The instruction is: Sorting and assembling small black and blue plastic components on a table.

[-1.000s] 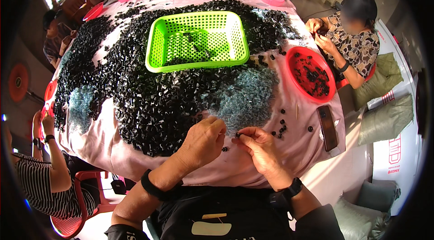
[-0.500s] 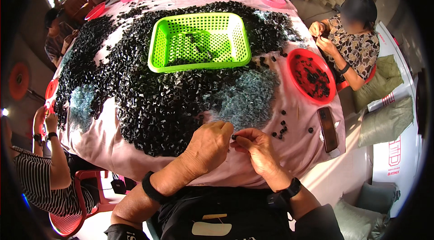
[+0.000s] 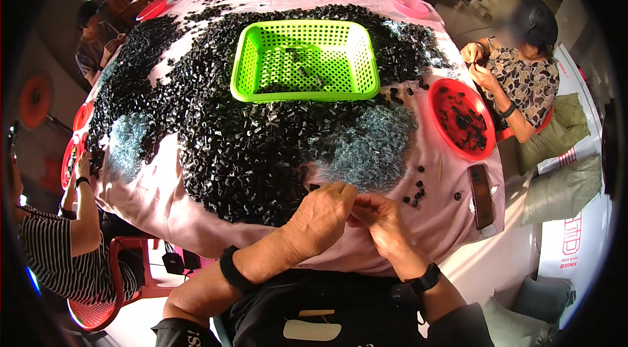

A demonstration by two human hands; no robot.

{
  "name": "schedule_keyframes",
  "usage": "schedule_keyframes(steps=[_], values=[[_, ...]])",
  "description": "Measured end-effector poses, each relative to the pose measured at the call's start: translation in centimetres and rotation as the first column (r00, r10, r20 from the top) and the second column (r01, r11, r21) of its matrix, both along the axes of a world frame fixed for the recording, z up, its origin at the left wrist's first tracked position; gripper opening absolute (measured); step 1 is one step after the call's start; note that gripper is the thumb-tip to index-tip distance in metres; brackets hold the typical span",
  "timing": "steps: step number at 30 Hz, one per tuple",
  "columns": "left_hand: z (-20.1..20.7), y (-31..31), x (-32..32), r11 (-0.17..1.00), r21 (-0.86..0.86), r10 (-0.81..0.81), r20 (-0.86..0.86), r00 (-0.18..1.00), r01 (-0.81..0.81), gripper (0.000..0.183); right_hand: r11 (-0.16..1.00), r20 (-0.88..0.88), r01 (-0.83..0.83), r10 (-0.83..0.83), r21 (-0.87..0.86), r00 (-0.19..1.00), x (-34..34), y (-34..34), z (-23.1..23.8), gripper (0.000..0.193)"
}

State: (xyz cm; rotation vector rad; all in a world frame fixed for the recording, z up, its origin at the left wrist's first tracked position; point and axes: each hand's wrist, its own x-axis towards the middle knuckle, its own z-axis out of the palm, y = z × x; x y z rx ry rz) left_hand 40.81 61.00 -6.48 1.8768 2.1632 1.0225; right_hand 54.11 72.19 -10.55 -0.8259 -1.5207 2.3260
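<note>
My left hand [image 3: 320, 217] and my right hand [image 3: 384, 221] meet over the near edge of the pink cloth, fingers pinched together. Whatever lies between the fingertips is hidden by the fingers. Just past my left hand spreads a big heap of small black plastic pieces [image 3: 242, 180], one dark piece [image 3: 314, 187] showing right beside its knuckles. Beyond my fingers is a pile of small clear bluish pieces [image 3: 376, 154]. Several little black round parts [image 3: 417, 198] lie loose on the cloth to the right of my right hand.
A green basket [image 3: 239, 93] with a few black pieces stands on the heap. At the right are a red bowl [image 3: 489, 144] holding black parts and a phone [image 3: 481, 196]. A co-worker [image 3: 523, 79] sits beyond them; another person in stripes [image 3: 72, 242] sits at the left.
My fingers have drawn closer together, and the small black part seen at my right fingertips is now hidden. The whole view has shifted slightly, moving the table rightward in the picture.
</note>
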Motion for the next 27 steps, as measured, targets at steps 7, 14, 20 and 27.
schedule_keyframes(steps=[7,14,20,27], values=[[-0.5,-0.6,1.3,0.995,0.049,0.083,0.169,0.982,-0.092,0.016,0.999,-0.068,0.033,-0.034,-0.011,0.997,0.2,0.0,-1.3,0.020],[-0.9,-0.4,-3.8,0.980,-0.007,0.199,0.076,0.977,-0.199,0.008,0.999,-0.106,0.023,-0.027,-0.046,0.994,0.0,-0.2,-0.7,0.021],[-2.8,-0.9,-8.1,0.900,-0.188,0.349,-0.230,0.909,-0.393,0.009,0.998,-0.093,-0.006,0.001,-0.058,0.996,0.1,0.3,0.2,0.016],[-3.3,-1.2,-7.9,0.928,-0.110,0.328,-0.209,0.921,-0.355,0.011,0.998,-0.070,-0.023,0.019,-0.065,0.997,0.1,0.4,0.4,0.017]])
